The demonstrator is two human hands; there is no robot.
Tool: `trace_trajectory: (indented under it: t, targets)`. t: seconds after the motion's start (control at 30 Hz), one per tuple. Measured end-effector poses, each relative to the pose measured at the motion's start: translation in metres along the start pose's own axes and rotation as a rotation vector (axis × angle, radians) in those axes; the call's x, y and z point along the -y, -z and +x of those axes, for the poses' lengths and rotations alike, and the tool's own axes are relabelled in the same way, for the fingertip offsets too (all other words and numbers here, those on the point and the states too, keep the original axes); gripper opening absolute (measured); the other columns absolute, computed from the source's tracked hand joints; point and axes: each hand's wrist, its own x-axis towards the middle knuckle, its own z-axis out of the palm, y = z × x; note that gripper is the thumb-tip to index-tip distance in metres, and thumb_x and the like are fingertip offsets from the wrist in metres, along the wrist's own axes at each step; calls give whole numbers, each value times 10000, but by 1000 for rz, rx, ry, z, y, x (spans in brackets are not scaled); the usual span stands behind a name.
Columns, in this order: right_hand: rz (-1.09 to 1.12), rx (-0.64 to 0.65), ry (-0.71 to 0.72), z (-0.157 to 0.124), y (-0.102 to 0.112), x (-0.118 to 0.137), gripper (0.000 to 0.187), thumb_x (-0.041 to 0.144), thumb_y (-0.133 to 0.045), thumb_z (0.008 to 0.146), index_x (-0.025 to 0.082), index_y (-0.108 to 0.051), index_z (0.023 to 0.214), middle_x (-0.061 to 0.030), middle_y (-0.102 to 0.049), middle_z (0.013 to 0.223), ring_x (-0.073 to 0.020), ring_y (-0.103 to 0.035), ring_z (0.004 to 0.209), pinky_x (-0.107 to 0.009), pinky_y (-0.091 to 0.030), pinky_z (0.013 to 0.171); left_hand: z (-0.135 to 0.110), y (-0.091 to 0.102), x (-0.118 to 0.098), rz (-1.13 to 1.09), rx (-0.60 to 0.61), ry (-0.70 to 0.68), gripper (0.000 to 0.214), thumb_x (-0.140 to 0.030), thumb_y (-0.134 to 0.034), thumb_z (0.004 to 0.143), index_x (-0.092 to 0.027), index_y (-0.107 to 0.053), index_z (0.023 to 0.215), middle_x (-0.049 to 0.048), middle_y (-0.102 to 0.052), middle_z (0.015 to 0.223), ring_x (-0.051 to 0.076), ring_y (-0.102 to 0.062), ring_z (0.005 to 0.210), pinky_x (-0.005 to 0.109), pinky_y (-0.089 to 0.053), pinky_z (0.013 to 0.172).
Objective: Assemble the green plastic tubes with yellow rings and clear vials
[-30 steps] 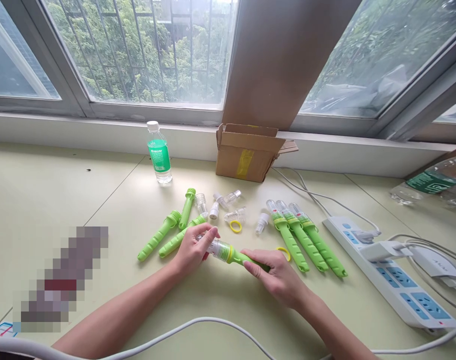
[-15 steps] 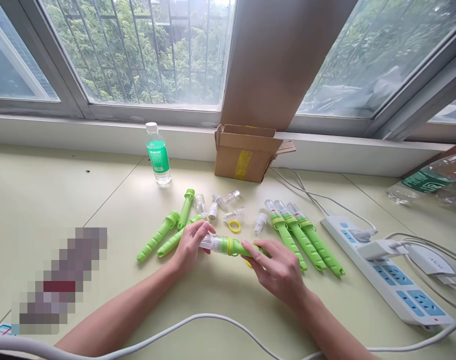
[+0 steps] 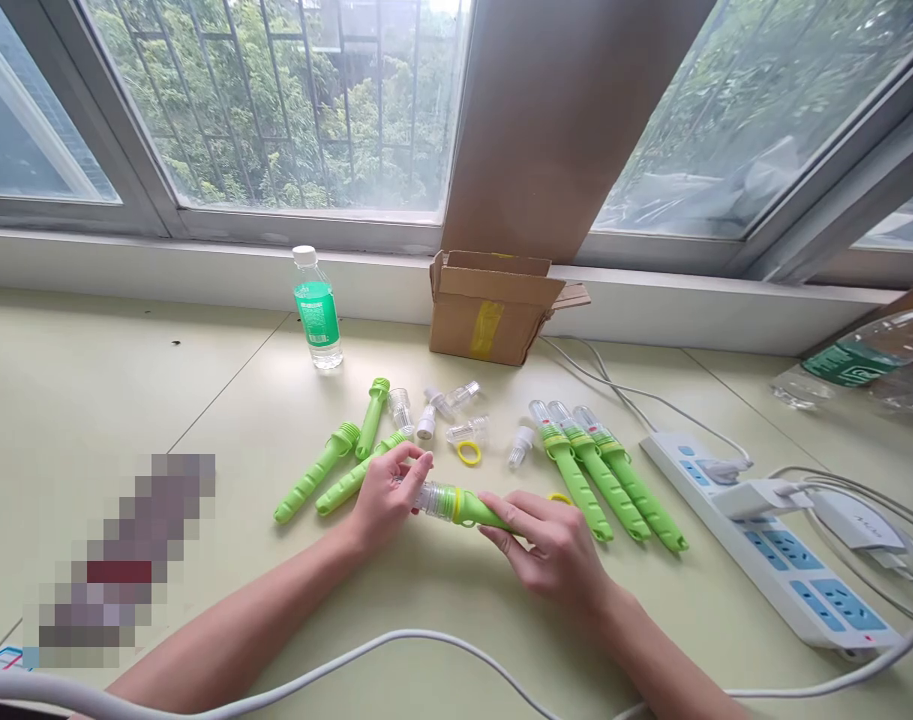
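Note:
Both my hands hold one green-handled tool (image 3: 463,508) with a clear cap, level above the table. My left hand (image 3: 385,497) pinches its clear cap end. My right hand (image 3: 550,545) grips its green ribbed handle. Left of my left hand lie three bare green handles (image 3: 325,472). Right of my right hand lie three finished tools (image 3: 602,472) side by side. Several clear caps (image 3: 441,408) and a yellow ring (image 3: 469,453) are scattered behind the held tool. Another yellow ring (image 3: 560,497) peeks out beside my right hand.
A water bottle (image 3: 316,308) and an open cardboard box (image 3: 492,305) stand near the window sill. A white and blue power strip (image 3: 782,552) with plugs lies at the right. A white cable (image 3: 396,640) crosses the near edge. A second bottle (image 3: 861,365) lies far right.
The held tool has dipped slightly at its handle end and my right hand has slid lower along the handle. My left fingers have shifted on the clear cap.

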Motion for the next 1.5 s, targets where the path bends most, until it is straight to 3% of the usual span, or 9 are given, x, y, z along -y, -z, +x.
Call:
trace_trajectory:
  t: [0.13,0.3,0.47,0.63,0.8,0.9,1.03,1.27,1.5]
  targets:
    - [119,115,-116,0,3,3,258,255,-598,896,158,-709,1107,-16,-611,646,-117,-478,501,-254,-335,481,0,1,4,8,22,-45,364,-518,-567,855,-161,-553,786,-31,-521,529,98,-503,407,192,-375,372]
    - [322,276,-306,5,9,3,255,312,-588,901,200,-728,1082,-25,-647,697,-142,-551,577,-250,-396,531,-2,1,7,79,34,-143,316,-458,-555,879,-156,-554,787,-35,-503,500,90,-479,407,185,-336,385]
    - [443,393,-333,11,16,2,258,348,-564,913,188,-760,964,-26,-671,709,-161,-585,613,-246,-428,545,-5,2,11,207,68,-313,256,-392,-540,895,-154,-559,804,-39,-473,497,79,-436,418,187,-303,411]
    - [297,235,-278,3,3,2,259,283,-593,899,196,-719,1107,-33,-641,714,-142,-555,591,-238,-417,532,-2,6,7,314,15,-372,211,-369,-542,896,-162,-560,858,-41,-491,503,88,-445,441,202,-337,468]
    - [-57,-58,-18,-5,-8,-1,298,200,-643,873,202,-687,1168,-54,-645,770,-137,-521,618,-251,-369,568,-2,8,0,234,24,-287,291,-443,-495,915,-163,-560,870,-11,-562,571,101,-485,477,209,-352,473]
    - [-180,-130,79,-3,-7,-2,309,169,-677,848,212,-690,1153,-61,-657,791,-155,-533,663,-265,-368,611,-4,6,-1,181,19,-248,339,-477,-469,920,-162,-564,838,-14,-550,563,106,-499,481,213,-365,478]
    - [-178,-120,94,-2,-7,0,300,178,-683,845,196,-687,1144,-58,-658,783,-147,-524,640,-264,-352,595,-3,1,1,188,-87,-181,339,-457,-499,910,-166,-531,739,-31,-501,507,90,-445,442,209,-335,454]
    - [-90,-81,72,-1,-6,6,262,202,-656,866,157,-680,1124,-44,-654,741,-136,-534,609,-259,-325,555,-3,-1,1,223,-138,-260,295,-391,-506,906,-175,-501,706,-49,-447,476,75,-367,423,204,-283,433]
    - [160,153,-147,0,0,11,263,255,-556,919,136,-687,1113,-46,-620,698,-136,-529,557,-256,-383,518,-7,-1,2,236,-128,-318,227,-351,-497,910,-186,-510,754,-58,-437,462,79,-370,392,204,-279,407]
